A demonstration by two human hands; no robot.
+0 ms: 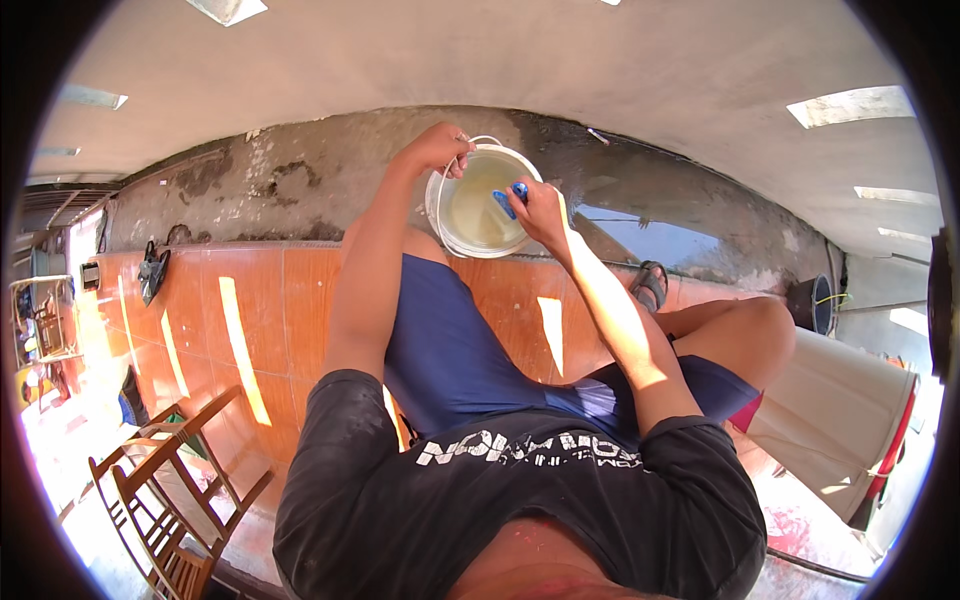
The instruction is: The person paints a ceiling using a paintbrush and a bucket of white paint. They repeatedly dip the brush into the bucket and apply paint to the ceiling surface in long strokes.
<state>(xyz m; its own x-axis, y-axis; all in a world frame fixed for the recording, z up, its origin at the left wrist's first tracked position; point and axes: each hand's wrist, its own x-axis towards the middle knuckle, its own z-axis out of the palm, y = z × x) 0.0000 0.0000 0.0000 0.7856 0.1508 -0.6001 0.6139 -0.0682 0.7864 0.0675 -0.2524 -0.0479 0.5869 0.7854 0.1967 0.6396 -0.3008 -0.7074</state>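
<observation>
In front of me a white bucket [530, 165] is tipped toward me, with cloudy, pale yellowish liquid [480, 215] inside. My left hand [440, 150] is closed on the bucket's thin handle [445, 185] at the upper left of the rim. Over the bucket's mouth, my right hand [541, 213] grips a small bright blue object [504, 204]. Part of that object is hidden by the fingers, and its exact kind does not show.
Wet grey concrete with a puddle [645, 240] runs along the wall. Orange tiles [310, 300] lie nearer me. A wooden chair [190, 480] stands at left; a dark bucket [810, 303] and a large cream container [835, 415] are at right. A sandal [650, 285] is on my foot.
</observation>
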